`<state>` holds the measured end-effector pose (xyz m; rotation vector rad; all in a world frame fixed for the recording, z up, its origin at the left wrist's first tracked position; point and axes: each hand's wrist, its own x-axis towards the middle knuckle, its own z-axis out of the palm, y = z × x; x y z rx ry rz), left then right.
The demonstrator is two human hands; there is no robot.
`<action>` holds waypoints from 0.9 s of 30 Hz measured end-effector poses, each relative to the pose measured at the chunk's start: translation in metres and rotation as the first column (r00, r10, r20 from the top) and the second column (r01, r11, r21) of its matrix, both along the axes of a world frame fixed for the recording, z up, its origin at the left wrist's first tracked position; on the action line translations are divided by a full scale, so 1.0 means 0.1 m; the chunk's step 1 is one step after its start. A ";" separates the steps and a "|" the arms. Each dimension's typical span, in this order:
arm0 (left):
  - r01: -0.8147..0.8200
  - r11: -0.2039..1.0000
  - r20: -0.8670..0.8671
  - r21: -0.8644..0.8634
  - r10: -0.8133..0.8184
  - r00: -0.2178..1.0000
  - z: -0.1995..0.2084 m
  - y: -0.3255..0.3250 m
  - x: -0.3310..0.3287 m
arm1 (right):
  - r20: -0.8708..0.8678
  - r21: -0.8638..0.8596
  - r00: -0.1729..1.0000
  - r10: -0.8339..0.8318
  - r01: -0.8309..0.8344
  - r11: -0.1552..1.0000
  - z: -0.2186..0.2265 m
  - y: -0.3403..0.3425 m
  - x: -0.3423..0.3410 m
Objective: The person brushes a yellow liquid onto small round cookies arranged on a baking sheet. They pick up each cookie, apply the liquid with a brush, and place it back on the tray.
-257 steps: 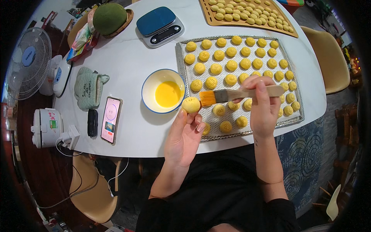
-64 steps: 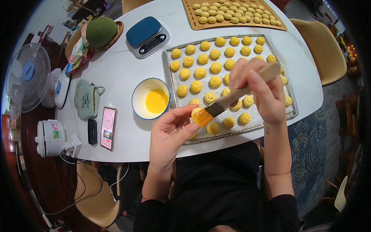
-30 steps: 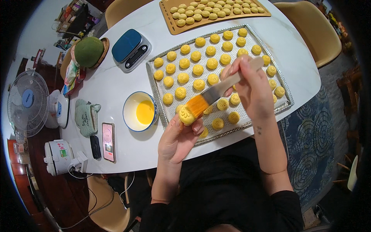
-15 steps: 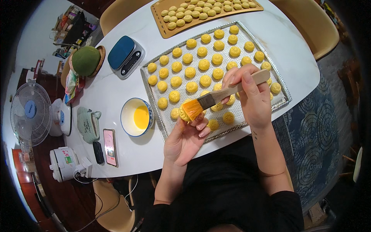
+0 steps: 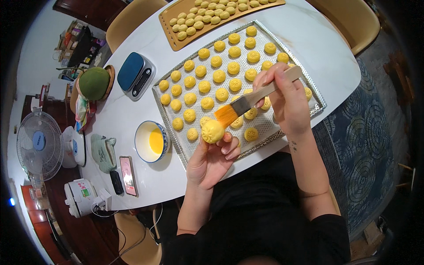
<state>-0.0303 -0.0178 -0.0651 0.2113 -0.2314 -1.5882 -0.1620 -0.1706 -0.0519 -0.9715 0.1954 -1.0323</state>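
Left hand (image 5: 210, 164) pinching yellow pastry (image 5: 212, 132) at its fingertips (image 5: 227, 137), right hand (image 5: 289, 100) gripping brush (image 5: 242, 105) beside pastry

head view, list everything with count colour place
table: 1, white, centre
metal tray: 1, silver, on table
tray cookies: dozens, yellow, in rows
board: 1, tan, far end
board cookies: dozens, pale, on board
bowl: 1, white, beside metal tray
liquid: some, yellow, in bowl
scale: 1, blue and grey, left
round thing: 1, green, by scale
pouch: 1, green, left
phone: 1, pink-screened, by pouch
case: 1, black, by phone
rice cooker: 1, white, left
fan: 1, white, left
chairs: several, tan, around table
rug: 1, blue, right floor
brush: 1, orange-tipped, over metal tray
held cookie: 1, yellow, by brush
left hand: 1, holding held cookie
right hand: 1, holding brush
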 end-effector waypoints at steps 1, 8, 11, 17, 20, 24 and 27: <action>0.006 1.000 0.023 0.011 -0.006 1.000 0.00 0.00 0.01 | 0.029 0.036 1.000 -0.011 0.010 0.999 0.04 0.00 -0.02; -0.101 0.971 0.614 0.215 -0.054 0.788 0.28 -0.12 0.09 | -0.070 -0.090 0.974 -0.217 0.211 0.973 0.02 -0.18 -0.38; -0.047 0.962 0.939 0.269 -0.251 0.236 0.37 -0.38 0.05 | -0.003 -0.086 0.945 -0.328 0.326 0.941 0.02 -0.25 -0.68; 0.137 0.953 0.879 0.270 -0.185 -0.440 0.42 -0.77 -0.20 | -0.059 -0.111 0.920 -0.387 0.379 0.919 0.03 -0.21 -0.93; 0.196 0.944 0.863 0.264 -0.141 -0.485 0.36 -0.87 -0.24 | -0.015 -0.074 0.915 -0.403 0.401 0.913 -0.02 -0.25 -1.02; 0.110 0.968 0.834 0.226 -0.134 -0.535 0.33 -0.89 -0.24 | -0.013 -0.068 0.912 -0.411 0.409 0.910 -0.05 -0.28 -1.08; 0.081 0.977 0.781 0.197 -0.106 -0.616 0.37 -0.87 -0.26 | -0.003 -0.061 0.915 -0.404 0.403 0.913 -0.08 -0.29 -1.09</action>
